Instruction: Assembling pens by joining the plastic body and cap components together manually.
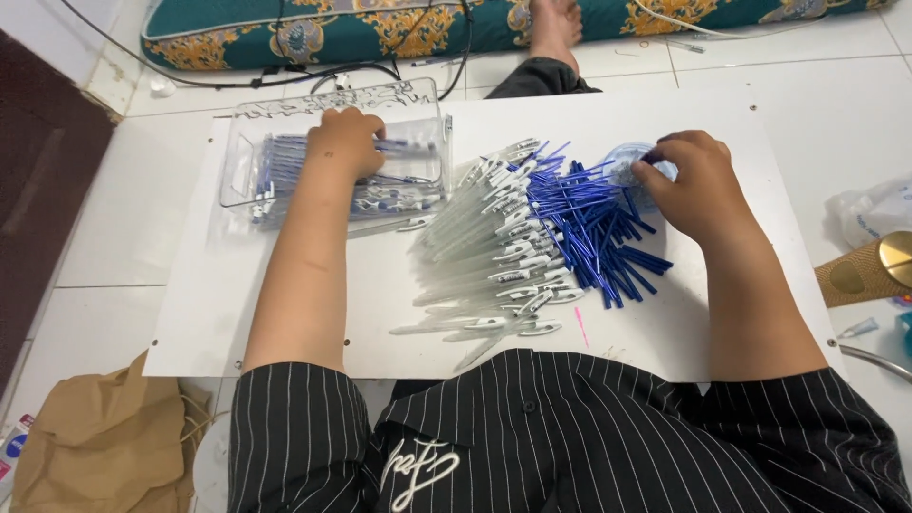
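Left hand (344, 142) rested, fingers curled down, inside a clear plastic box (249, 157) holding finished blue-and-clear pens (399, 195); whether it clamped any pen could not be told. Right hand (692, 180) sat at the far edge of a heap of thin blue ink refills (598, 223), its fingertips pinched together on refill ends beside a small clear plastic bag (622, 161). Between both hands lay a fanned pile of clear pen barrels with white clips (484, 256), touching the refills on its right side. Everything lay on a white board (209, 313) spread over the white tiled floor (114, 218). A crumpled brown paper bag (95, 437) sat near the board's lower left corner.
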